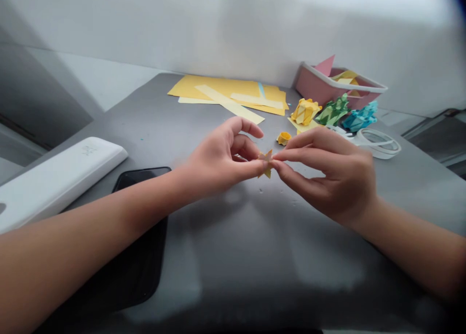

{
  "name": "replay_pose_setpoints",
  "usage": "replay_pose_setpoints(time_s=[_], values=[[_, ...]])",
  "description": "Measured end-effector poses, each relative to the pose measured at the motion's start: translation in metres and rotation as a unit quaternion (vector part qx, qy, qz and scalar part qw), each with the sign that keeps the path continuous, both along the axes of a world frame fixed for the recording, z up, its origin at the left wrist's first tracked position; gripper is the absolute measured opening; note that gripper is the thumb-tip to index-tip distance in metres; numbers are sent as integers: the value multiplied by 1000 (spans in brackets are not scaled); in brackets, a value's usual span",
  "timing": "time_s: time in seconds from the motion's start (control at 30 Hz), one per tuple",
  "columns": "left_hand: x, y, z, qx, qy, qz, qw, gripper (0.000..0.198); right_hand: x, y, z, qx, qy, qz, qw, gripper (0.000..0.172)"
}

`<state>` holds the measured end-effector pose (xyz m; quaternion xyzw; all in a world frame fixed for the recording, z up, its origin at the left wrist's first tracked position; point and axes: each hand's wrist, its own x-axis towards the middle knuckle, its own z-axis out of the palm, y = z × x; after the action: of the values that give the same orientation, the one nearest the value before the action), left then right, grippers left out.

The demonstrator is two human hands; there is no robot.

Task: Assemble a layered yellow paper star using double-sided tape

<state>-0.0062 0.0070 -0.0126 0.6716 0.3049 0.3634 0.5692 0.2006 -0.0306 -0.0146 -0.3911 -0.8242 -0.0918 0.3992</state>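
Note:
A small yellow paper star (267, 160) with pointed tips is held up over the grey table, between my two hands. My left hand (227, 152) pinches its left side between thumb and curled fingers, the index finger raised above. From the right, my right hand (327, 174) grips the star's other edge with thumb and fingertips. Just behind the star, a little yellow paper ring (283, 138) sits on the table. Folded paper pieces stand farther back: one yellow (306, 111), one green (333, 110) and one blue (360, 116).
Yellow paper sheets (204, 88) and pale strips (233, 103) lie at the back. A pink bin (313, 84) holds paper pieces. Tape rolls (380, 147) lie behind my right hand. On the left are a long white device (61, 178) and a black phone-like slab (145, 271).

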Motion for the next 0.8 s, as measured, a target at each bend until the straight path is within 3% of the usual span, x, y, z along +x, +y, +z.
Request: replay_pose_setpoints(time_s=[0.8], values=[[1, 0, -2, 7, -23, -21, 999, 33, -3, -1, 0, -37, 28, 20, 999, 11]])
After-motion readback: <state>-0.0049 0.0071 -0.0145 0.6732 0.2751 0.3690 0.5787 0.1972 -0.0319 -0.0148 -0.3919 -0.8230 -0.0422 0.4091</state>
